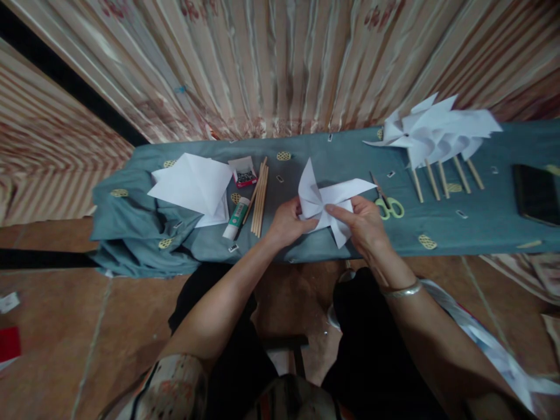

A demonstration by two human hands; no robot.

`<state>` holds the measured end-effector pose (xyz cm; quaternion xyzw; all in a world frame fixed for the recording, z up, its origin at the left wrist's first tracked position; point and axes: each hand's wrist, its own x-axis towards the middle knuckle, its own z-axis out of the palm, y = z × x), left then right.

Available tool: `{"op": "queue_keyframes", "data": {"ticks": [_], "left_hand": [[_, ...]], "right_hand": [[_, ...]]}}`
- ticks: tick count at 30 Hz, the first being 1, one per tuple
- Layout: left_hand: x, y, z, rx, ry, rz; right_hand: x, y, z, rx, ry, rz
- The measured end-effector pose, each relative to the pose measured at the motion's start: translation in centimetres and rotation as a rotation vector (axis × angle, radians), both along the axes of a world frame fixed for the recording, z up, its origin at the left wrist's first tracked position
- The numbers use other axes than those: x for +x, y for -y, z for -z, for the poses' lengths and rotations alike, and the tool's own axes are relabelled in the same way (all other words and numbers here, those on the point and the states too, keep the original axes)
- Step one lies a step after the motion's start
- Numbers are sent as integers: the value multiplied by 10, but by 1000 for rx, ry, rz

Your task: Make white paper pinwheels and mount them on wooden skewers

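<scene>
A white paper pinwheel [312, 201] with its blades folded in is held between both hands above the cloth. My left hand [289, 223] grips its left side, thumb on top and fingers underneath. With its thumb pressed near the pinwheel's centre, my right hand [361, 221] holds the other side, its fingers mostly hidden behind the paper. No stick shows on this pinwheel. Green-handled scissors [389, 207] lie just right of my right hand. Left of my left hand are several wooden sticks [261, 201] and a glue stick [237, 218].
White paper sheets [192, 184] are stacked at the left, beside an opened small box of pins [243, 172]. Several finished pinwheels on sticks [441, 134] lie at the back right. A dark phone [536, 194] rests at the right. Behind the cloth-covered table [301, 251] hangs a striped curtain [280, 64].
</scene>
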<state>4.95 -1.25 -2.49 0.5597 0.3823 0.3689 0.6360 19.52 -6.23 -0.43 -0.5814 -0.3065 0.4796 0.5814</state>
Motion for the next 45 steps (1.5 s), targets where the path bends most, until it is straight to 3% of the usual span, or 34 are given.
{"op": "queue_keyframes", "data": {"ticks": [8, 16, 21, 28, 35, 45], "left_hand": [[-2, -1, 4, 36, -76, 88], [-8, -9, 0, -49, 73, 111], [-6, -7, 3, -83, 140, 50], [0, -2, 3, -57, -15, -120], [1, 0, -2, -53, -62, -165], [1, -2, 2, -53, -101, -199]], "right_hand": [[5, -1, 1, 21, 16, 26], [2, -1, 0, -6, -5, -5], [-2, -1, 1, -3, 28, -18], [-6, -1, 3, -37, 81, -55], [-7, -2, 7, -39, 142, -45], [-5, -2, 8, 5, 63, -69]]}}
